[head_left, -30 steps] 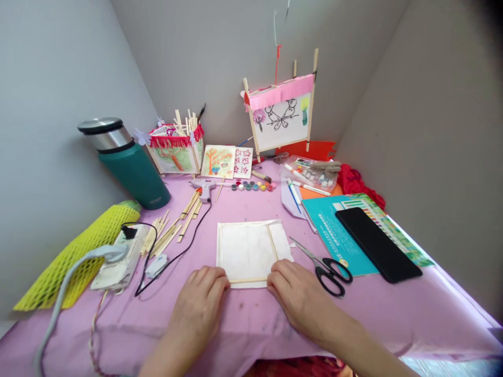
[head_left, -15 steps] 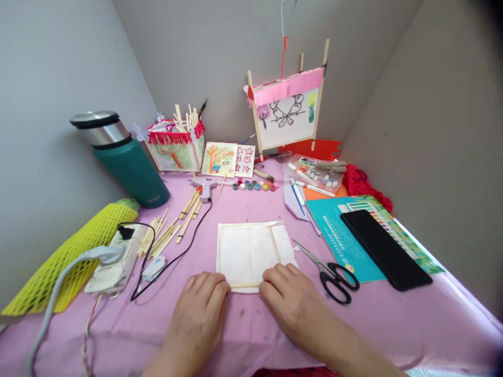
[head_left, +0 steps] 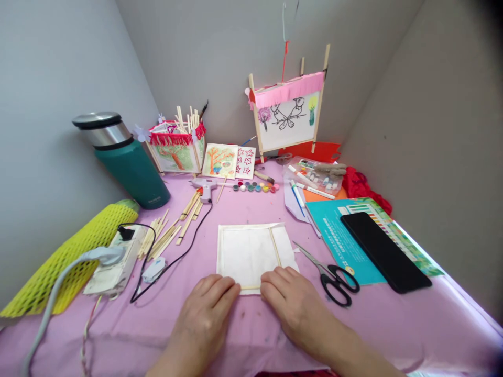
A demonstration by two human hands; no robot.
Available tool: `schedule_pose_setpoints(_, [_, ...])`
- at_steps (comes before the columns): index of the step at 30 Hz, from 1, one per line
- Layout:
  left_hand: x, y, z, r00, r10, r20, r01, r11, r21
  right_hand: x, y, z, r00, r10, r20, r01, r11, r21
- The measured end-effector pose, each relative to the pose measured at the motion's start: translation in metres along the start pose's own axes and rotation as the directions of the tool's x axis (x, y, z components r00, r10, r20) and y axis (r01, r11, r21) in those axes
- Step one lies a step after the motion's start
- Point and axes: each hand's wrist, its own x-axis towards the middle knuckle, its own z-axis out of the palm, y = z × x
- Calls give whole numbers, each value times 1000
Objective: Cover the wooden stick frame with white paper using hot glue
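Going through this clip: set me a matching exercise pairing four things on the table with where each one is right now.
Things:
1. Black-handled scissors
2. Teal steel-topped flask
3. White paper panel with wooden sticks
4. Hot glue gun

Places:
A. Beside the row of paint pots
B. Under the fingers of the left hand and right hand
C. Between the panel and the teal booklet
D. Standing by the end of the yellow foam net

Pairs: 1-C, 2-D, 3-B, 4-A
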Motion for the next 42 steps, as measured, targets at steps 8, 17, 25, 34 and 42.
schedule_pose_setpoints(8, [16,5,-1,980,-186,74,187,982,-3,0,0,2,999,9,-53,-9,1000,-1])
schedule_pose_setpoints(17, [17,6,5,971,-211,116,204,976,72,-2,0,1,999,-14,32,14,1000,10])
schedule_pose_setpoints(25, [18,7,4,969,-219,117,211,975,76,0,0,-3,997,-28,78,28,1000,10])
schedule_pose_setpoints(34, [18,8,4,969,-237,74,234,971,46,3,0,-5,994,-60,87,62,998,-15])
schedule_pose_setpoints(42, [-4,-7,-15,949,-310,-64,303,948,-99,4,-1,-6,995,-43,88,44,999,-9])
